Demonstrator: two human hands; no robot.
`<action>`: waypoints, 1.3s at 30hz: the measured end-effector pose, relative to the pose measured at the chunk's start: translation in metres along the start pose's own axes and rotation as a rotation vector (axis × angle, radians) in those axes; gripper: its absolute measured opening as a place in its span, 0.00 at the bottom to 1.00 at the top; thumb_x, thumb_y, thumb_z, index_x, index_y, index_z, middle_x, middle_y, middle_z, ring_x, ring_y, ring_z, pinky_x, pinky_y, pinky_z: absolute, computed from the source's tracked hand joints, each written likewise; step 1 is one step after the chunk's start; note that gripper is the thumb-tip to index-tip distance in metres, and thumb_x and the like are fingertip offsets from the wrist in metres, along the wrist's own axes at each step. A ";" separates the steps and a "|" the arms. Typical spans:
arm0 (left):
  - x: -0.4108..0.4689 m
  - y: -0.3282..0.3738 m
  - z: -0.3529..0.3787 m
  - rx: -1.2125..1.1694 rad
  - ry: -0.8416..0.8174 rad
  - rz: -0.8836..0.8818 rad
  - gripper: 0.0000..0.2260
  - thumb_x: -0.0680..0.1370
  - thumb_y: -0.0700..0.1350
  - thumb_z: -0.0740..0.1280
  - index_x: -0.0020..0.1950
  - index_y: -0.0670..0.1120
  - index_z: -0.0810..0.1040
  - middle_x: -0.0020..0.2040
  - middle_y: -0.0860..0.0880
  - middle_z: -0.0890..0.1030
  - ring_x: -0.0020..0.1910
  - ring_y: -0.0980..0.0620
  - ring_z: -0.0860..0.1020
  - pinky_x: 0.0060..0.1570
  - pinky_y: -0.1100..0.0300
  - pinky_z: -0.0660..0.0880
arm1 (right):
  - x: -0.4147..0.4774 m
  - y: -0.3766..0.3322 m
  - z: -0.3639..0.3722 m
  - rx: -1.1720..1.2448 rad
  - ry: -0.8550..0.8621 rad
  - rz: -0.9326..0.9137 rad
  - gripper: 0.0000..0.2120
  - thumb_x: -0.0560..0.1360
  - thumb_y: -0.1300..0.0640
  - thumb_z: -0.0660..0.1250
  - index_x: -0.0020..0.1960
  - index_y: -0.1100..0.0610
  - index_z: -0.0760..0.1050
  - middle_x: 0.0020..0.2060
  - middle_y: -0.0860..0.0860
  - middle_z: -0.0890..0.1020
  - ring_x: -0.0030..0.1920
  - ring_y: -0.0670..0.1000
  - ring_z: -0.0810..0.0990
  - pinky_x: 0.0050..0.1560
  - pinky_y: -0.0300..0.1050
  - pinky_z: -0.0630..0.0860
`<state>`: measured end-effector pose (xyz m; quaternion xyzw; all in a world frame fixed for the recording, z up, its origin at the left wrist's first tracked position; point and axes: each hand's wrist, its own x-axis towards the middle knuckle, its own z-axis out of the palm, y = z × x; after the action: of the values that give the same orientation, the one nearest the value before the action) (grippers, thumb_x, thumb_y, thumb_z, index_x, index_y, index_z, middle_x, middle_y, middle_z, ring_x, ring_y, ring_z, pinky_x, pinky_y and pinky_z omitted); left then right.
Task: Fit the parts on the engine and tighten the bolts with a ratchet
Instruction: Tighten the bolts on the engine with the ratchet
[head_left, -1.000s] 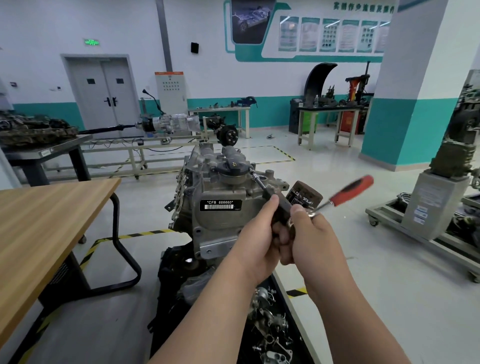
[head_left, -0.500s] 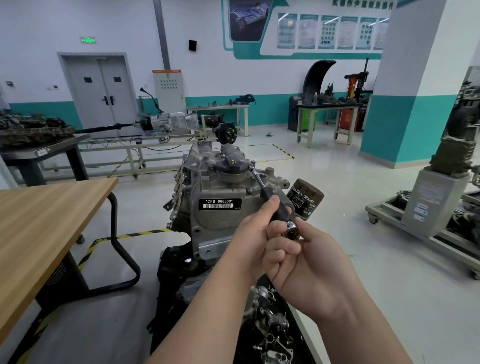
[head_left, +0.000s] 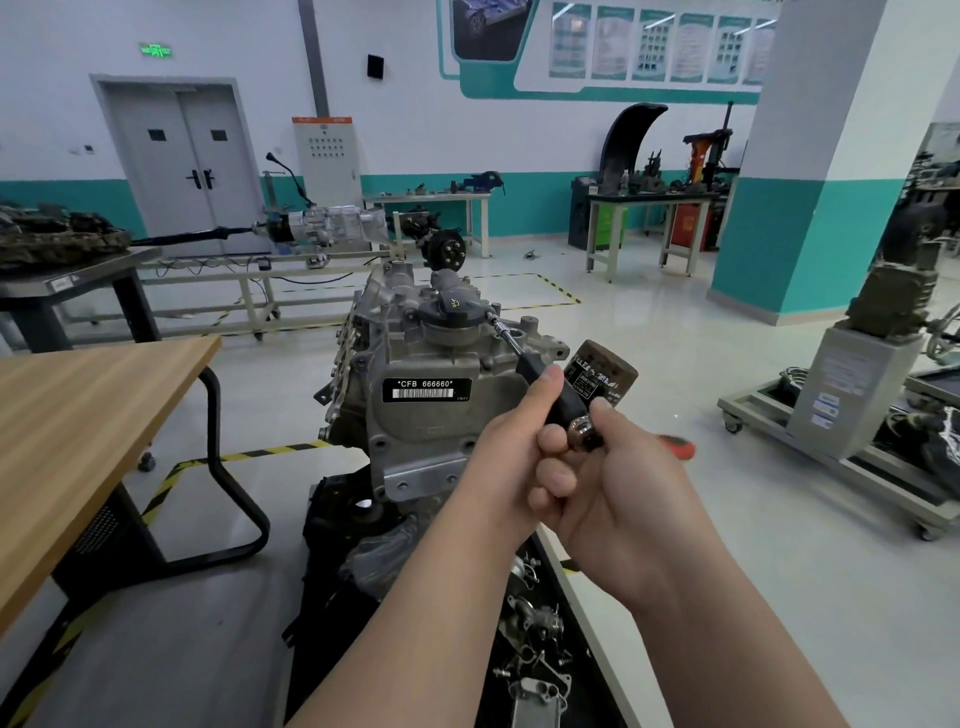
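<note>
My left grip (head_left: 511, 452) curled round the ratchet (head_left: 563, 400) by its black shaft; my right grip (head_left: 623, 499) wrapped its head. Its tip met the engine (head_left: 415, 431) at the top edge beside the black cap (head_left: 452, 312). Open floor (head_left: 675, 338) lay right, the desk (head_left: 104, 405) edge left.

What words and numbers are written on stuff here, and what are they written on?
"*CFB 666660*": white print on the black label of the grey metal engine, above a barcode.
Green glowing sign over the grey double door: too blurred to read.
Label on the black oil filter: too small to read.
Wall posters: too small to read.
</note>
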<state>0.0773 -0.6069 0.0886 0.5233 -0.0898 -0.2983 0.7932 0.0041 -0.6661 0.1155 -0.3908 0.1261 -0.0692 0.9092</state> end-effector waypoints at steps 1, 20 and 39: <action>-0.001 0.000 0.001 0.032 0.010 0.004 0.28 0.65 0.67 0.67 0.17 0.46 0.69 0.16 0.53 0.64 0.13 0.57 0.63 0.16 0.71 0.57 | 0.000 0.000 -0.002 -0.129 0.018 -0.046 0.18 0.84 0.49 0.53 0.44 0.60 0.73 0.27 0.53 0.72 0.21 0.49 0.66 0.25 0.44 0.69; -0.008 0.007 0.006 -0.102 0.010 0.033 0.21 0.78 0.59 0.63 0.53 0.42 0.84 0.48 0.46 0.79 0.51 0.49 0.74 0.56 0.58 0.71 | 0.007 -0.002 -0.001 -1.041 0.203 -0.463 0.08 0.82 0.49 0.54 0.52 0.55 0.63 0.39 0.55 0.80 0.36 0.55 0.78 0.34 0.47 0.70; -0.011 0.003 -0.005 0.059 0.057 0.028 0.30 0.77 0.59 0.63 0.18 0.47 0.67 0.15 0.50 0.64 0.11 0.55 0.63 0.14 0.71 0.55 | 0.001 0.012 0.005 -0.111 0.069 -0.112 0.23 0.83 0.50 0.56 0.33 0.58 0.75 0.24 0.53 0.70 0.18 0.49 0.62 0.23 0.42 0.65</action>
<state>0.0723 -0.5960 0.0912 0.5536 -0.0831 -0.2694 0.7836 0.0071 -0.6543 0.1095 -0.4443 0.1388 -0.1265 0.8760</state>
